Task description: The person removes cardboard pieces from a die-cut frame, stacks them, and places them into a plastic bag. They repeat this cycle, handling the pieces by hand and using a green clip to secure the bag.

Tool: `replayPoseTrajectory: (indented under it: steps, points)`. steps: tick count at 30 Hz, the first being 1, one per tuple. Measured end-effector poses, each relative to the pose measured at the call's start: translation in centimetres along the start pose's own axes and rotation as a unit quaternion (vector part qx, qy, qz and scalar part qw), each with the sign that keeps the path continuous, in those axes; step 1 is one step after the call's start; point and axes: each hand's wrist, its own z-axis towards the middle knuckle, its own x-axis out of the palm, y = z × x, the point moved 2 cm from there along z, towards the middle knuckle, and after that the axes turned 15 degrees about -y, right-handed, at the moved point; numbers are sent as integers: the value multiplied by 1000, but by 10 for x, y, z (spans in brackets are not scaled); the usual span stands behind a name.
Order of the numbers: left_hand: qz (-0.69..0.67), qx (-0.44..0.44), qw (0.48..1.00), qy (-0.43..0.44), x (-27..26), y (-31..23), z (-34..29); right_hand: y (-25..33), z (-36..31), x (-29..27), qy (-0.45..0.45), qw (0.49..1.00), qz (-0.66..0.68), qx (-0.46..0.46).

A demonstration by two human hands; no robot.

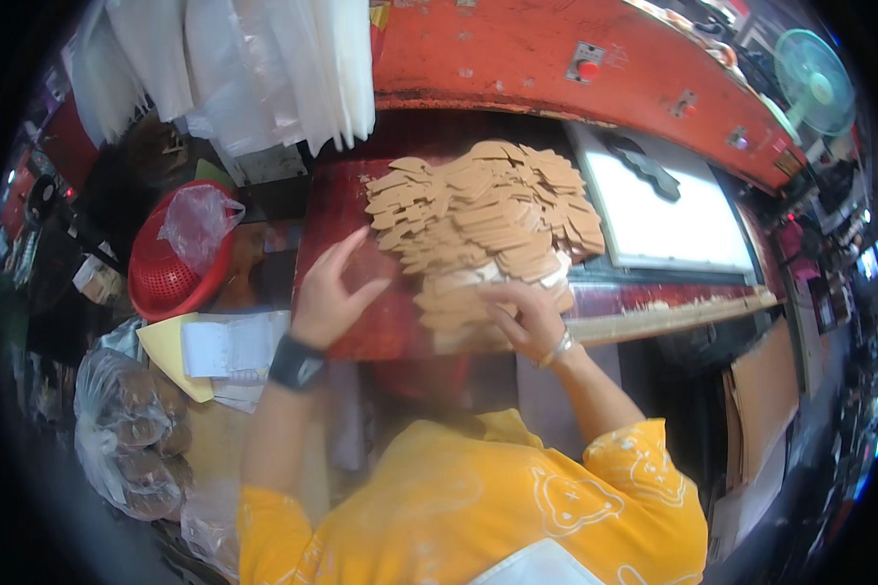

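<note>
A heaped pile of flat tan cut-out pieces with wavy outlines covers the middle of a dark red tabletop. They look like thin leather or board; I cannot tell which. My left hand, with a black band at the wrist, hovers at the pile's left side, thumb and fingers spread and nothing between them. Over the near end of the pile is my right hand, a bracelet on its wrist. Its fingers are bent but apart, at the top of the nearest pieces, which are slightly blurred. Bits of white show among these pieces.
A white board with a dark wavy strip lies right of the pile. Behind runs a red machine beam with a red button. Plastic sheets hang at upper left, above a red basket. Papers and bagged goods sit left.
</note>
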Motion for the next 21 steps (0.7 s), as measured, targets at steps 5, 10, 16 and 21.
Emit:
replayPoseTrajectory:
  steps: [5,10,16,21]
  points:
    - [136,117,976,126,119,44,113,-45,4,-32,-22,996,43,71]
    - [184,-8,909,375,168,65,158,-76,4,-59,-55,990,88,97]
    - [201,-35,876,437,171,67,177,-97,-7,-66,-115,972,102,177]
    - [167,-94,909,371,174,70,172,-103,-10,-56,-142,966,73,202]
